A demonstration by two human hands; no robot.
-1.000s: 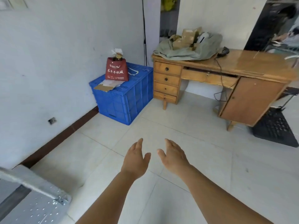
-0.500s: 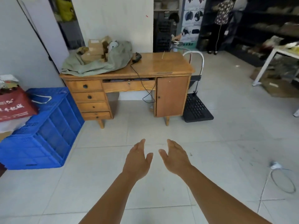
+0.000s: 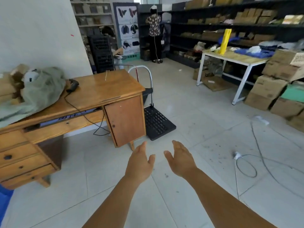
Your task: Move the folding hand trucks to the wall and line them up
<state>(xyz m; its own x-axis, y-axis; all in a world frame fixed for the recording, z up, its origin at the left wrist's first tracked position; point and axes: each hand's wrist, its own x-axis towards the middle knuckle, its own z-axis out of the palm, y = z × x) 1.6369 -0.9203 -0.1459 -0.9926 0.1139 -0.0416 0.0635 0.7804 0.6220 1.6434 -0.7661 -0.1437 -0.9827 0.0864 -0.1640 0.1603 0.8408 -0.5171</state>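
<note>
A folding hand truck stands just right of the wooden desk [image 3: 105, 89]: a black perforated platform [image 3: 156, 123] on the floor and an upright white loop handle [image 3: 144, 74] behind the desk's corner. Part of the platform is hidden by the desk. My left hand [image 3: 139, 163] and my right hand [image 3: 181, 159] are held out in front of me over the floor tiles, palms facing each other, fingers apart, holding nothing. Both hands are short of the platform's near edge.
A white wall [image 3: 41, 35] rises behind the desk. A white table [image 3: 233, 58] and stacked cardboard boxes [image 3: 276, 89] line the right side, with dark shelving [image 3: 213, 27] behind. A cable [image 3: 246, 165] loops on the floor at right. A person [image 3: 154, 33] stands at the far shelves.
My view has swung right, from the blue crate and the left wall to the desk's right end and the hand truck. My hands keep the same open pose.
</note>
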